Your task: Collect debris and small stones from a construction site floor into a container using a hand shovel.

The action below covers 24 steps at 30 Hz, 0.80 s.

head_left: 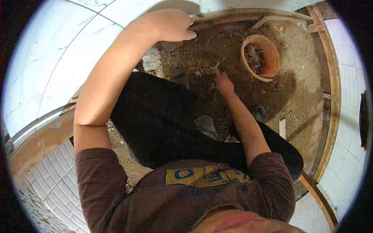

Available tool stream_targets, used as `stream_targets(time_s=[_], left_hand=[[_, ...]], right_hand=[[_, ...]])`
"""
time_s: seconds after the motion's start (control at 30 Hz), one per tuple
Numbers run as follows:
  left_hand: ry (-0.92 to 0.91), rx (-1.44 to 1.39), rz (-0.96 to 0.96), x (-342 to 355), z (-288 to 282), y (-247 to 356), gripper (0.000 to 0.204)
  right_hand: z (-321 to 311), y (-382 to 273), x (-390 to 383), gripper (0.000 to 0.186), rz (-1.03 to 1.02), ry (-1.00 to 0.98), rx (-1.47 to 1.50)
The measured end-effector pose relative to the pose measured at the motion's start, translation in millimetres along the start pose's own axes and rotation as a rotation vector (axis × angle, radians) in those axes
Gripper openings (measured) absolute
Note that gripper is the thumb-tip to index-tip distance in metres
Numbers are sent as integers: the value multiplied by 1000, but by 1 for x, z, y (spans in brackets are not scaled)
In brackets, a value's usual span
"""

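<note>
My left hand [175, 26] is at the far rim of the pit, closed on the wooden board [241, 14] along that edge. Its thumb points right below the board, and most of its fingers are out of sight. Down between my legs, my right hand [224, 84] reaches to the loose dirt [210, 46]. Its fingers are drawn together, with one stretched forward to a small pale piece [217, 66]; whether they pinch it is too small to tell. Right of that hand stands an orange-tan bucket [273, 58], tilted, with dirt and rubble inside.
Wooden boards [335, 97] frame the pit, with pale tiles [74, 50] around it. My shoes [206, 126] rest on the dirt floor. A short pale stick [282, 129] lies to the right of my knees. Whitish rubble [153, 62] sits below my left forearm.
</note>
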State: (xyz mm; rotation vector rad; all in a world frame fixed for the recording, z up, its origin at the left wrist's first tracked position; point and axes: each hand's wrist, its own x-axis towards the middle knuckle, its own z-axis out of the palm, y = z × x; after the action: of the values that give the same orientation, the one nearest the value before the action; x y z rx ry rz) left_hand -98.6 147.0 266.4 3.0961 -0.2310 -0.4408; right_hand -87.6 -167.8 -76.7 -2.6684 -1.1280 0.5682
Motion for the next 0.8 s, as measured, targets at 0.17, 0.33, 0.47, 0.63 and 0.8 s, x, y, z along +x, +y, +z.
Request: stream_targets(time_s=[0.17,0.33,0.47,0.63,0.8], left_hand=[[14,-47,24,4,5,-2,45],[-40,32,80,6,-7,5,44],[-111,70,48,1,-22,17,45],[-294,-56,-84,1,-49,34,54],[-343,-7,120,-2,-63,38,57]], right_hand=[[16,-7,-3,54,-18,-14,20],[12,-20,-7,57,61,-123,52],[4,-15,-14,58,57,-105,54],[1,5,-26,56,127,-137,-9],[-8,17,-34,51,88,130,102]])
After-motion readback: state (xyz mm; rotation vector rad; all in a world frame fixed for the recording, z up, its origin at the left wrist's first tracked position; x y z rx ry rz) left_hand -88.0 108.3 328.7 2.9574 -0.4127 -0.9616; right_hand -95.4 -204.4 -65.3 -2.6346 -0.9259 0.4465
